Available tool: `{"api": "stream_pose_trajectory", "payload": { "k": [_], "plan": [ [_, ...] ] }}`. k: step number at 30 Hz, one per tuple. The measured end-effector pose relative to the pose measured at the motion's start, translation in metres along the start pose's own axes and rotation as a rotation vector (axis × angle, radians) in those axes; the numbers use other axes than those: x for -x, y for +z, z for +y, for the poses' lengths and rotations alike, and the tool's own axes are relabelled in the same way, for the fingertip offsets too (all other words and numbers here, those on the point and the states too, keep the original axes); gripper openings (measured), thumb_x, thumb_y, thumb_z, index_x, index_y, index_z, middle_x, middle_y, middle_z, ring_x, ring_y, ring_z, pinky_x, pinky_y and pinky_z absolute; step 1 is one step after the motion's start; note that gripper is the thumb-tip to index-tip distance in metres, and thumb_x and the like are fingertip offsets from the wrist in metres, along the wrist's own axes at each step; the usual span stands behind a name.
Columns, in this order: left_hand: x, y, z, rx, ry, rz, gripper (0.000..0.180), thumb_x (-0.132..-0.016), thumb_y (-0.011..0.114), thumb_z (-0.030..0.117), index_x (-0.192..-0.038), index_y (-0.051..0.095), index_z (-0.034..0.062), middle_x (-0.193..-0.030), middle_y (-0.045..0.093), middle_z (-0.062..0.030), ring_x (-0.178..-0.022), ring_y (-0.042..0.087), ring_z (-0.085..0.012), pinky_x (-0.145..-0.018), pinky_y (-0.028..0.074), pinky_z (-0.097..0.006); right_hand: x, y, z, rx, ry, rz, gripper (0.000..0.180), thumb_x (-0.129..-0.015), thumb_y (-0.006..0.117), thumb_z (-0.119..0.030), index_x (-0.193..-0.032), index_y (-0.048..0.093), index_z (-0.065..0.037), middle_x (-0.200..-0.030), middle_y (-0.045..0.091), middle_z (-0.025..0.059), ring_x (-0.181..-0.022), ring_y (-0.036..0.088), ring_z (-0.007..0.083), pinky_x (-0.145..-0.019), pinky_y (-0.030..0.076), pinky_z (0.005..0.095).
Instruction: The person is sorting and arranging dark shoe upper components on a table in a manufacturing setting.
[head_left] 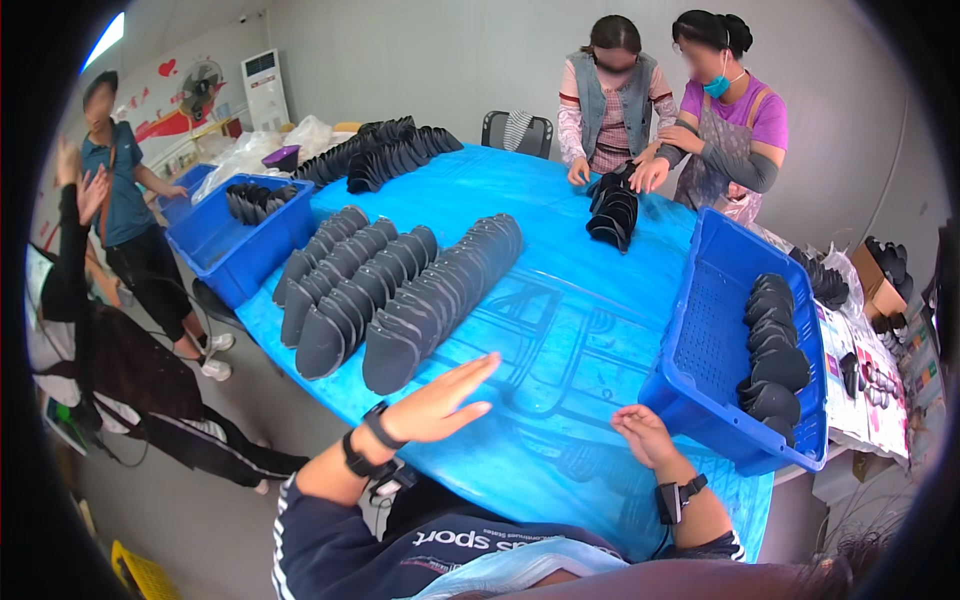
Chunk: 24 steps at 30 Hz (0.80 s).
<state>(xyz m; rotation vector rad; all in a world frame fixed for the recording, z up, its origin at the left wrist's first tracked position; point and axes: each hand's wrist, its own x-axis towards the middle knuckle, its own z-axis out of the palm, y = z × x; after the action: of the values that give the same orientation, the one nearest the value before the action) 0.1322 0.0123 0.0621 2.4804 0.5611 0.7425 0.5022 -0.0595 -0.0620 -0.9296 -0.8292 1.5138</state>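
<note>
Blue tbl (575, 310): long gry stack (445, 300) just beyond L hand (436, 405).

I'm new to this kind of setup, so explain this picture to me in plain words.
There is no machine here: a person works with two bare hands. The single picture comes from the left of two wide fisheye cameras on that person's head, looking down, so straight edges bend near the rim.

The left hand is stretched flat above the table, near rows of dark curved pieces. The right hand, its fingers curled, is beside a blue crate with more such pieces inside. Nothing shows held in either. Across the blue-covered table, two co-workers have their hands at another row.
</note>
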Motion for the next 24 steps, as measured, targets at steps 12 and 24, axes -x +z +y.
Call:
{"api": "stream_pose_trajectory", "payload": {
  "k": [12, 24],
  "plan": [
    [-0.179, 0.077, -0.107, -0.945, -0.150, -0.024, 0.049, -0.079, 0.045, 0.020, -0.126, 0.036, 0.0082, -0.131, 0.034, -0.0143, -0.122, 0.031, -0.0284, -0.100, 0.019, -0.049, 0.004, -0.004, -0.003, 0.098, 0.028, -0.134, 0.018, -0.084, 0.050, -0.009, -0.101, 0.050, -0.002, -0.098, 0.054, 0.0073, -0.098, 0.049, 0.0166, -0.087, 0.037, 0.0298],
    [-0.201, 0.056, -0.231, -1.894, -0.431, -0.590, 0.048, -0.089, 0.030, 0.030, -0.135, 0.019, 0.0246, -0.143, 0.006, 0.0002, -0.131, 0.003, -0.0273, -0.099, 0.000, -0.060, 0.006, -0.008, 0.001, 0.139, 0.045, -0.137, 0.017, -0.085, 0.050, -0.009, -0.101, 0.050, -0.002, -0.101, 0.054, 0.0079, -0.098, 0.051, 0.0166, -0.087, 0.038, 0.0305]
  ]
}}
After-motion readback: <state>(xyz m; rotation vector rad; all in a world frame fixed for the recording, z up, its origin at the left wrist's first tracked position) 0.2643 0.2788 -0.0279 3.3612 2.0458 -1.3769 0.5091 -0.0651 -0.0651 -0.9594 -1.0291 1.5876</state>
